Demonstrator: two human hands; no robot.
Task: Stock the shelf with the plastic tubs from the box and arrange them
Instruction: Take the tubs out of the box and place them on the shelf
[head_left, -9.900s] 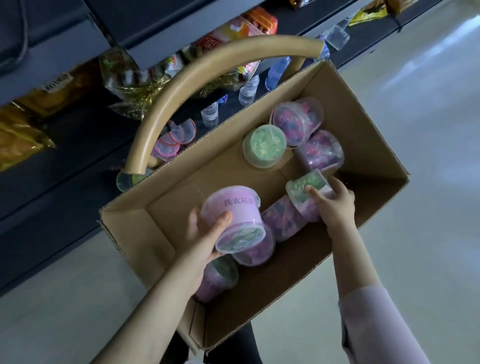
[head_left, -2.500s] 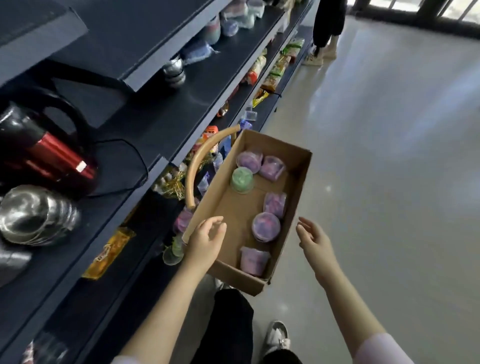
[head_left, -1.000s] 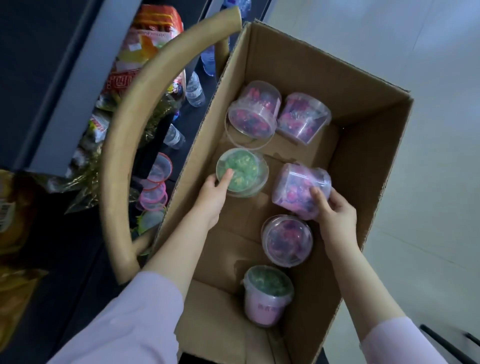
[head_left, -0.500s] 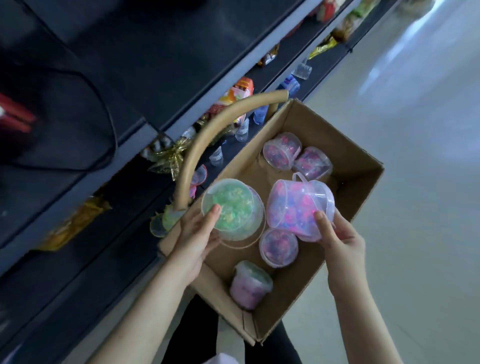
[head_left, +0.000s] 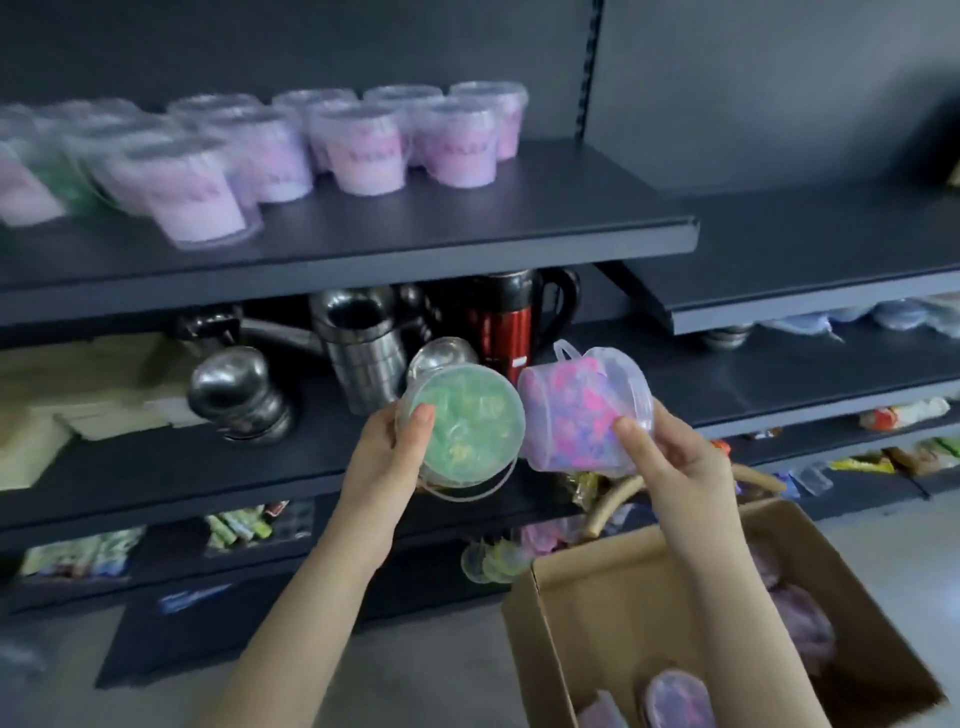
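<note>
"Holding what, those two hands?"

"One tub each. The left hand (head_left: 387, 447) grips the green tub (head_left: 465, 423), fingers curled round its side and thumb lying across the clear lid, which faces the camera. A thin clear bail hangs in a loop below it."

"And the other?"

"The right hand (head_left: 675, 457) is clamped on the pink-and-purple tub (head_left: 576, 415). That one is tipped on its side, lid toward the right, with its small loop handle sticking up. The two tubs sit side by side, touching or very nearly. I cannot tell which."

"Where are they, against the shelving?"

"In the air, in front of the middle shelf (head_left: 156, 467) and below the top shelf (head_left: 415, 234). Right behind them stand a stack of steel cups (head_left: 363, 348) and a red-and-black flask (head_left: 506, 322). A domed steel pot (head_left: 239, 395) stands further left."

"Anything on that top shelf?"

"The shelved tubs (head_left: 363, 145) stand there in rows, upright with lids on. Most are pink, and a green one shows toward the left. That end is blurred, so I won't count them."

"And the box?"

"The cardboard box (head_left: 597, 613) stands open at the lower right, under the right forearm. Several pinkish boxed tubs (head_left: 675, 696) lie inside it. A curved tan handle (head_left: 613, 504) shows just past its far edge, and snack packets (head_left: 239, 525) lie on the lower shelf."
</note>
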